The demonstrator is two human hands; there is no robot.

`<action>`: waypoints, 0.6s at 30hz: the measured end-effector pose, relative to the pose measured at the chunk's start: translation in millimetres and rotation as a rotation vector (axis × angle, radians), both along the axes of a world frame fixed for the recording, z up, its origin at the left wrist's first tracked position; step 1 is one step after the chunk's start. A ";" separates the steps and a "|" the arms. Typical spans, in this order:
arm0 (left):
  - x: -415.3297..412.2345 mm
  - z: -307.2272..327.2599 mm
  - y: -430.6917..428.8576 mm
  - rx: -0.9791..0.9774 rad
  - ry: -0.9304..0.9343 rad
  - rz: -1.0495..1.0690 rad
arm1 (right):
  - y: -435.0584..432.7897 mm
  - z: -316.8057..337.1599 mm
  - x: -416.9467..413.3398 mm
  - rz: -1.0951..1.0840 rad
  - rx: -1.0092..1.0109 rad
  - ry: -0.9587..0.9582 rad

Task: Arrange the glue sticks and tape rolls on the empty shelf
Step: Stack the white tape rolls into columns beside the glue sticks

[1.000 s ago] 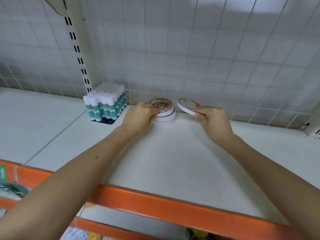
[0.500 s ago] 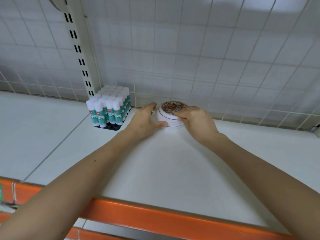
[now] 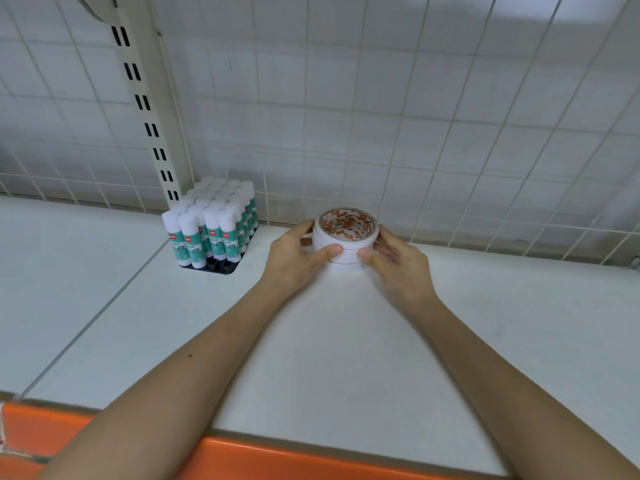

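Well back on the white shelf [image 3: 346, 341], close to the wire grid [image 3: 398, 116] behind it, the tape rolls [image 3: 346, 235] stand in one neat stack, lying flat on one another. The top roll shows orange-red print round the inside of its core. Several white edges show below it, but the exact count cannot be told. Both hands hold the stack. The left hand [image 3: 294, 254] comes in at the stack's eight o'clock; its grip is curled round the left side, thumb pressed on the near face and fingers wrapped toward ten o'clock. The right hand [image 3: 398, 263] mirrors it from four o'clock, with its grip curved round the right side toward two o'clock. Its thumb lies on the near face, close to the left thumb with a small gap between them. This hand is slightly blurred. As far as can be seen, the stack's bottom rests on the shelf. At the stack's nine o'clock, apart from the left hand, the glue sticks [image 3: 211, 223] stand upright in a tight square block on a black tray [image 3: 216, 267], white caps up and green-and-white labels facing forward. Round sockets show along the tray's near edge. A cream slotted post [image 3: 149, 98] rises at the block's eleven o'clock. An orange strip [image 3: 311, 460] edges the shelf at six o'clock, and both bare forearms cross it.
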State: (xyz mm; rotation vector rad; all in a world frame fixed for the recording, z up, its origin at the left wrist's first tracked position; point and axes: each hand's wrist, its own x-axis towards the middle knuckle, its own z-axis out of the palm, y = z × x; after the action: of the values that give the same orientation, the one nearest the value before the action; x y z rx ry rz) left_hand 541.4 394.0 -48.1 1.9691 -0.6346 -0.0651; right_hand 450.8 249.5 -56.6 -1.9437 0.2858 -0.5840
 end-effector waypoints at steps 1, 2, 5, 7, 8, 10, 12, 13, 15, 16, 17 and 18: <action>0.7 0.5 0.2 0.005 -0.016 -0.002 | -0.9 0.3 0.0 -0.002 -0.015 0.014; 2.0 0.3 0.0 0.015 -0.034 -0.004 | -1.7 0.0 0.4 -0.004 -0.027 0.022; 4.6 -1.2 0.1 0.036 -0.069 -0.007 | -0.3 0.3 -0.2 -0.006 -0.037 0.019; 5.2 -2.4 -0.2 0.037 -0.086 -0.011 | 0.8 2.5 -0.7 -0.012 -0.047 0.010; 5.4 -3.0 -0.4 0.038 -0.094 -0.013 | 0.7 3.3 -0.7 -0.012 -0.053 0.007; 5.9 -3.8 -0.9 0.038 -0.102 -0.015 | -0.4 4.6 -0.6 -0.006 -0.068 0.006; 6.2 -4.1 -1.1 0.038 -0.094 -0.015 | -0.8 5.7 0.0 -0.003 -0.103 0.017; 6.3 -4.0 -1.1 0.039 -0.092 -0.013 | -0.8 5.8 0.5 -0.008 -0.128 0.024; 5.4 -3.5 -1.4 0.048 -0.100 -0.010 | -0.3 5.8 0.4 -0.020 -0.151 0.025; 4.5 -3.1 -1.4 0.052 -0.107 -0.008 | 0.0 5.7 0.5 -0.021 -0.141 0.023; 3.4 -2.5 -1.8 0.056 -0.116 -0.009 | 0.0 5.6 0.5 -0.019 -0.127 0.022; 2.4 -2.0 -2.2 0.060 -0.127 -0.011 | 0.3 5.4 0.7 -0.018 -0.119 0.024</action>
State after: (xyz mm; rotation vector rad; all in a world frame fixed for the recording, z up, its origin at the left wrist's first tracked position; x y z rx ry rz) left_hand 543.8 391.8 -50.1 2.0399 -0.7334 0.0352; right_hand 451.4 249.8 -51.2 -2.0653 0.2896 -0.6013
